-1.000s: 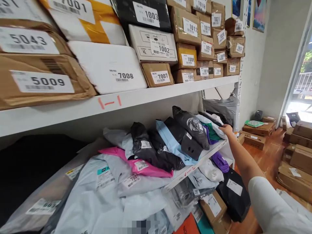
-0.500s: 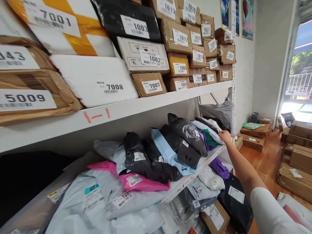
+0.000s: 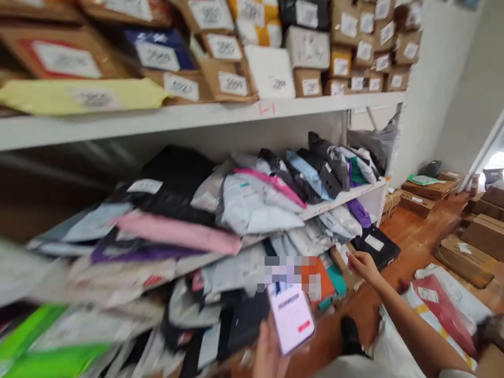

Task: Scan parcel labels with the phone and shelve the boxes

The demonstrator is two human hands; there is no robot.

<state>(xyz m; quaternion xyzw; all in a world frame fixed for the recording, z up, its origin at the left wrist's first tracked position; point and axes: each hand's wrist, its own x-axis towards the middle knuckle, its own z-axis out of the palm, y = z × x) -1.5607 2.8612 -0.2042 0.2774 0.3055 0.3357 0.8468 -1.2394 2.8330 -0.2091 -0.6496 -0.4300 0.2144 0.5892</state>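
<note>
White upper shelf [image 3: 189, 116] spans the background, well above the orange parcel [image 3: 326, 283], which serves as the reference for all positions. On this shelf stand labelled boxes, including a white box [image 3: 270, 71] above and to the left of the orange parcel, and, farther left, a yellow packet [image 3: 79, 97]. Label numbers are largely blurred. Nearer above the orange parcel is the lower shelf [image 3: 346, 198], loaded with soft packets. To the left of the orange parcel lies a pale pink packet [image 3: 179, 231]; at far left and lower lies a bright green packet [image 3: 51, 336]. Just right of the orange parcel is a teal parcel [image 3: 334, 278]; farther right is a black parcel [image 3: 376, 241]. The phone [image 3: 290, 320] is located in front of the orange parcel and slightly to its left, tilted, lit screen facing the wearer. A pixelated patch covers the phone's upper end and part of the orange parcel. The left hand [image 3: 268, 341] supports the phone, fingers clamped on its body. The right hand [image 3: 364, 265] is raised to the right of the orange parcel; its fingers are drawn toward the thumb, but whether they grip anything cannot be determined. Right of the orange parcel, on the wooden floor [image 3: 417, 241], lies a red parcel [image 3: 433, 296].
</note>
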